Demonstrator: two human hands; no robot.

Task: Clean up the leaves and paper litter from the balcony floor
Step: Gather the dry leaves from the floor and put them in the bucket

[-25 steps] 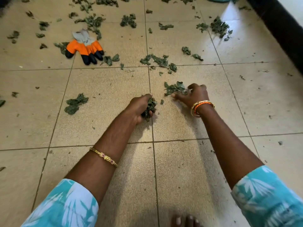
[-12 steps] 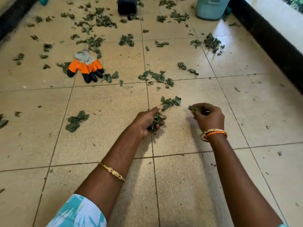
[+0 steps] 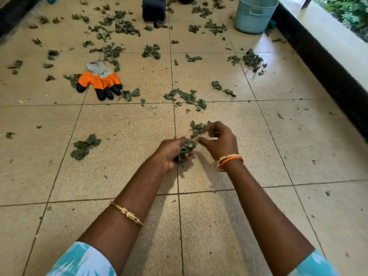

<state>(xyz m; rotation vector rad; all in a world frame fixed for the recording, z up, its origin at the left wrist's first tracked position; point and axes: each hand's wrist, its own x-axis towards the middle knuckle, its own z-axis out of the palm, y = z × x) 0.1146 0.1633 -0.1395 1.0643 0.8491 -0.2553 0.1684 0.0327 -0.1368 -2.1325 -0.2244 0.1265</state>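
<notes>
Left hand: the left hand (image 3: pixel 171 154) is curled round a bunch of leaves (image 3: pixel 185 150), fingers clamped on it, raised a little off the floor (image 3: pixel 123 136).

Right hand: the right hand (image 3: pixel 219 143) pinches a few more leaves (image 3: pixel 198 128) between its curled fingers and has come across from the floor until its fingertips meet the left hand's.

What changed: a second ago the right hand was raking a small clump off the tile just ahead of it; half a second ago it had lifted clear with that clump; now it is feeding the clump into the left hand's bunch (the patch it raked looks nearly bare).

Meaning for the task: one more clump is off the floor, and the left hand serves as the store while the right does the picking; the bunch looks close to a handful.

Still to do: a pile of leaves (image 3: pixel 84 146) lies well off to the left of the left hand, another scatter (image 3: pixel 186 97) sits beyond both hands, and many more lie farther out.

Likely drop point: a pale blue basket (image 3: pixel 255 14) stands far ahead, to the right.

Other: an orange and black glove (image 3: pixel 99 81) lies unused, ahead and to the left.
</notes>
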